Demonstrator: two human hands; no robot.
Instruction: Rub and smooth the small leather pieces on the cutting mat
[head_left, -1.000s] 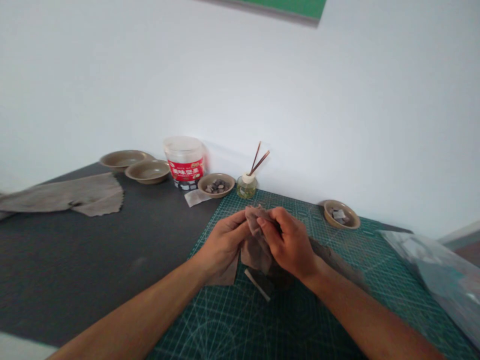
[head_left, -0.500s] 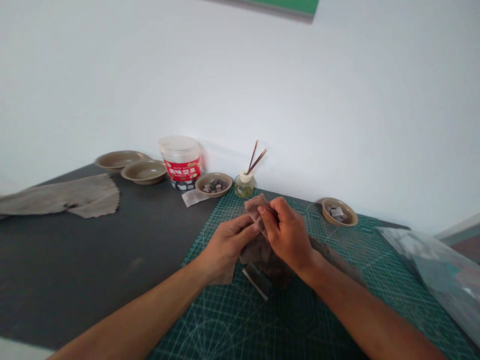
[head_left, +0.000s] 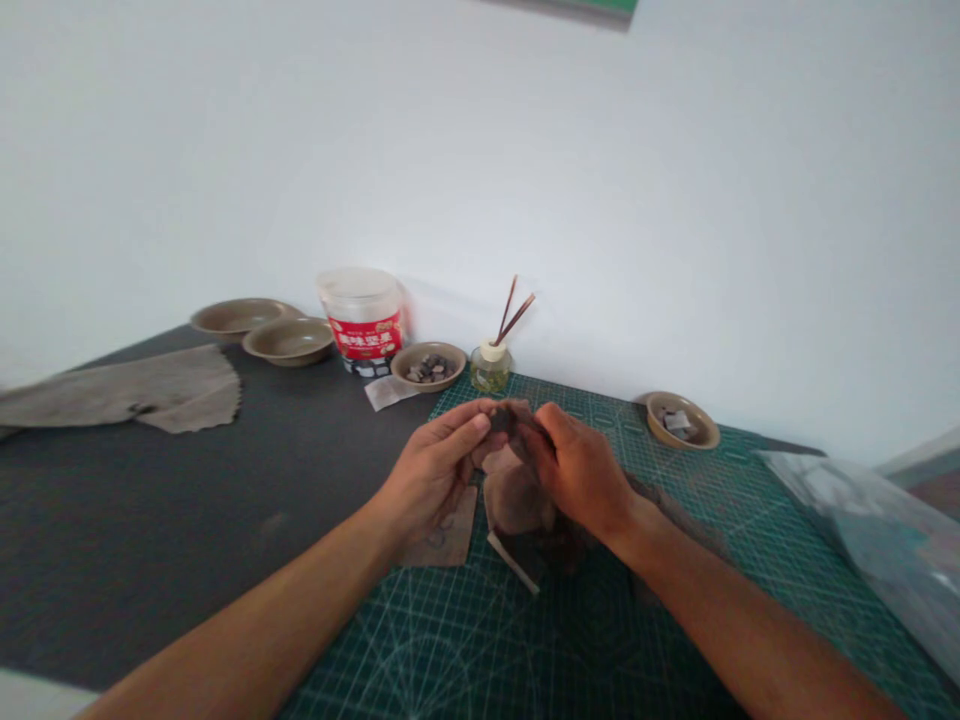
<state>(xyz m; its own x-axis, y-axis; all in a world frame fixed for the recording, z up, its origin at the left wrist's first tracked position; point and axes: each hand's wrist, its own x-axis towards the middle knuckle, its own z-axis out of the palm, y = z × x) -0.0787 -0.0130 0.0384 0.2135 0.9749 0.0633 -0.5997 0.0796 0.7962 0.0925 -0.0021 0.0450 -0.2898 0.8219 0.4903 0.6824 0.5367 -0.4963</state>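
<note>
Near the middle of the view, my left hand (head_left: 439, 465) pinches a small dark piece (head_left: 501, 418) between thumb and fingers. My right hand (head_left: 581, 465) is closed on brown cloth (head_left: 534, 440) right beside that piece. More brown cloth (head_left: 517, 500) hangs or lies below both hands, over the green cutting mat (head_left: 420, 640). A flat beige piece with faint marks (head_left: 446, 535) is under my left hand. A thin pale strip (head_left: 513, 562) lies at the lower edge of the dark cloth.
Along the wall stand two bowls (head_left: 289, 341), a plastic tub (head_left: 364, 325), a bowl of small pieces (head_left: 429, 367), a reed diffuser (head_left: 490, 366) and another bowl (head_left: 682, 420). Grey cloth (head_left: 150, 390) lies left, clear plastic (head_left: 862, 530) right.
The cloth flap that stood up between my hands is folded down, and the small dark piece now shows at my left fingertips. My left hand has shifted slightly left; more of the beige piece shows.
</note>
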